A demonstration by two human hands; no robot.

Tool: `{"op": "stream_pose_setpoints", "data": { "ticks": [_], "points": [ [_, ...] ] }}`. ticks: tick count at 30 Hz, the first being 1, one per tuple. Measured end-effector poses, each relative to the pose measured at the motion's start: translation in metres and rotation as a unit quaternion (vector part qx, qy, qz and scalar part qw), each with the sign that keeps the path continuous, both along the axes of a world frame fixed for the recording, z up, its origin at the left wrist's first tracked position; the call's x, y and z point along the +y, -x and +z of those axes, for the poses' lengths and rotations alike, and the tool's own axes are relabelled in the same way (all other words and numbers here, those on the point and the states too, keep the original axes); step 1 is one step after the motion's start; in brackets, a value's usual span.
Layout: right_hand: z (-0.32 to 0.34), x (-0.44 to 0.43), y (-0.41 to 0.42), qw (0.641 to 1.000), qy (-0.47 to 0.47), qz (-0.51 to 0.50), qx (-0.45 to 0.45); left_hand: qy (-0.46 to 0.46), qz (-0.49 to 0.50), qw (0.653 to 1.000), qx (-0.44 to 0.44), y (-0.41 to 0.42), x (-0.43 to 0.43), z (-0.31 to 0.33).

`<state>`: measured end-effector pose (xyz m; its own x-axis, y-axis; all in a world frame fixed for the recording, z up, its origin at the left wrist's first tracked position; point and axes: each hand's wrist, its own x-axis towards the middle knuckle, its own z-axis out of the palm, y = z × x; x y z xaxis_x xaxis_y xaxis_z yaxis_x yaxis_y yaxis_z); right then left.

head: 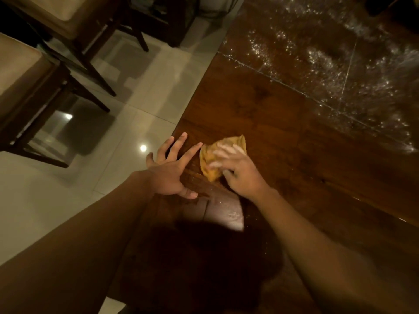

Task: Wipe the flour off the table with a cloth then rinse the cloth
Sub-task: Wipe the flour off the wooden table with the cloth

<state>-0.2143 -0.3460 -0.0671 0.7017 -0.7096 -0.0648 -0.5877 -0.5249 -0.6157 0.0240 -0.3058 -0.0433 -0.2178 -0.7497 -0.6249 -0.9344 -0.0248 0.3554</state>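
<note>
Gripping the yellow cloth (235, 143) with my right hand (242, 175), I kept my left hand (167, 175) splayed open at the table (283, 137) edge.

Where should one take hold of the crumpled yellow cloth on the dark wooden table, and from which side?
Probably the bunched middle of the crumpled yellow cloth, from above, where the right hand sits: it lies low on the dark wooden table, so flat edges offer little hold.
</note>
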Motion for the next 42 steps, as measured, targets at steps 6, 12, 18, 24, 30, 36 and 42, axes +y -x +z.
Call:
{"op": "stream_pose_setpoints", "data": {
  "ticks": [6, 12, 18, 24, 30, 36, 42],
  "points": [
    [-0.001, -0.011, 0.072, 0.941, 0.021, -0.337, 0.010, -0.015, 0.001, 1.000, 0.007, 0.000, -0.003, 0.002],
    [-0.002, 0.048, 0.001, 0.953, 0.050, -0.289, 0.069, -0.005, -0.004, 1.000, 0.005, 0.001, -0.004, 0.002],
    [0.013, 0.144, 0.056, 0.999, -0.025, 0.041, 0.008, 0.027, 0.014, 0.999, -0.013, 0.001, -0.002, 0.001],
    [0.015, 0.173, 0.158, 0.813, -0.002, -0.579, 0.053, 0.027, 0.005, 0.999, -0.029, 0.005, 0.005, 0.003],
    [0.006, 0.159, 0.067, 0.873, -0.012, -0.484, 0.053, 0.071, 0.018, 0.995, -0.075, 0.030, 0.050, -0.005],
    [0.003, 0.166, 0.080, 0.997, 0.027, -0.061, 0.031, 0.123, 0.033, 0.988, -0.088, 0.035, 0.097, -0.009],
    [-0.003, 0.203, 0.210, 0.841, 0.024, -0.536, 0.067, 0.009, 0.029, 0.995, -0.098, 0.086, 0.138, 0.004]
  ]
}}
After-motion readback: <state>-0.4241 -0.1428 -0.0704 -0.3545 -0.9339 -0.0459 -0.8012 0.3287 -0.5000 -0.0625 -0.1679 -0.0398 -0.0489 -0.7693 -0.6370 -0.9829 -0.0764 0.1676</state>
